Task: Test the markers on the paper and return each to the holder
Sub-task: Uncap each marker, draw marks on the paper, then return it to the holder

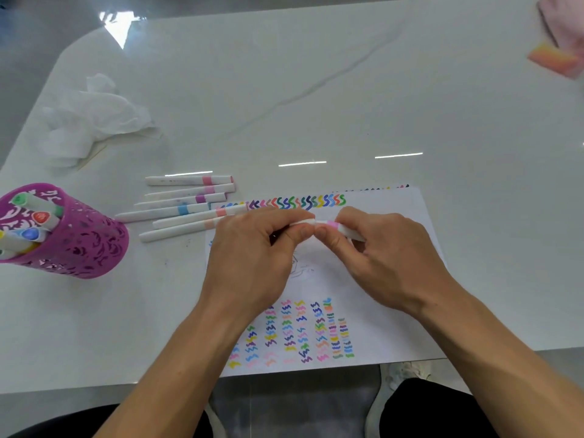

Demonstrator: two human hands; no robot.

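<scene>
Both hands meet over the white paper [388, 311], which carries rows of coloured squiggles. My left hand [252, 257] pinches the white cap end of a pink-banded marker [331, 225]. My right hand [385, 260] grips the marker's barrel beside the pink band. The marker lies level between my thumbs and forefingers. Several more white markers [186, 203] lie side by side on the table, left of my hands. A purple perforated holder [82, 245] at the far left holds several capped markers.
Crumpled white tissue [91, 118] lies at the back left of the white table [347, 90]. An orange-pink block [553, 60] sits at the far right corner. The table's front edge runs just below the paper, with my knees under it.
</scene>
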